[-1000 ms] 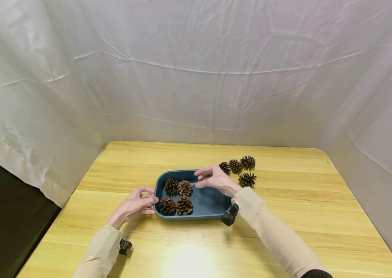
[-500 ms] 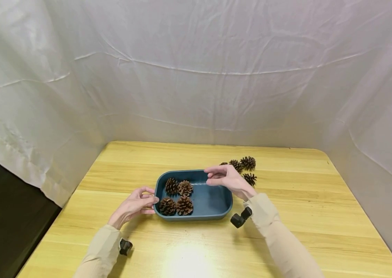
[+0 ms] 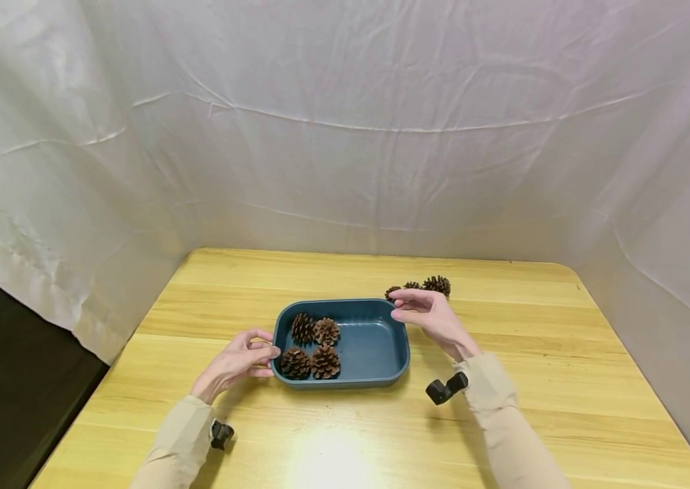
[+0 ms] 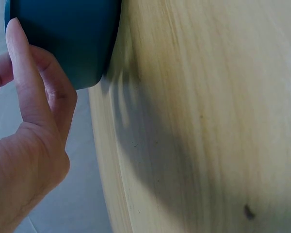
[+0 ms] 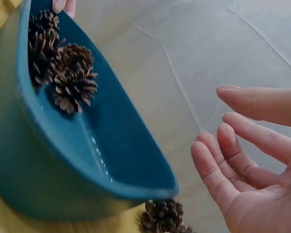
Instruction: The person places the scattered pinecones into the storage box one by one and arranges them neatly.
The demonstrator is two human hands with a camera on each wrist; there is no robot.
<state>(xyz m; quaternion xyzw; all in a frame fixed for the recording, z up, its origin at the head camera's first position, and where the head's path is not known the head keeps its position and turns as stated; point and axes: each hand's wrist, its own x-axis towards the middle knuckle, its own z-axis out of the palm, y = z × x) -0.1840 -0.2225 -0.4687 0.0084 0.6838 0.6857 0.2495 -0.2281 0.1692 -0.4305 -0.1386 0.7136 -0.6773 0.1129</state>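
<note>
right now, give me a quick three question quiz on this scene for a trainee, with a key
1. How many pine cones are in the blue tray?
2. True or false: the right hand is holding nothing.
3. In the head view, which end of the tray does the left hand grip?
A) the right end
B) the left end

Key:
1. Four
2. True; the right wrist view shows its fingers apart from anything
3. B
</note>
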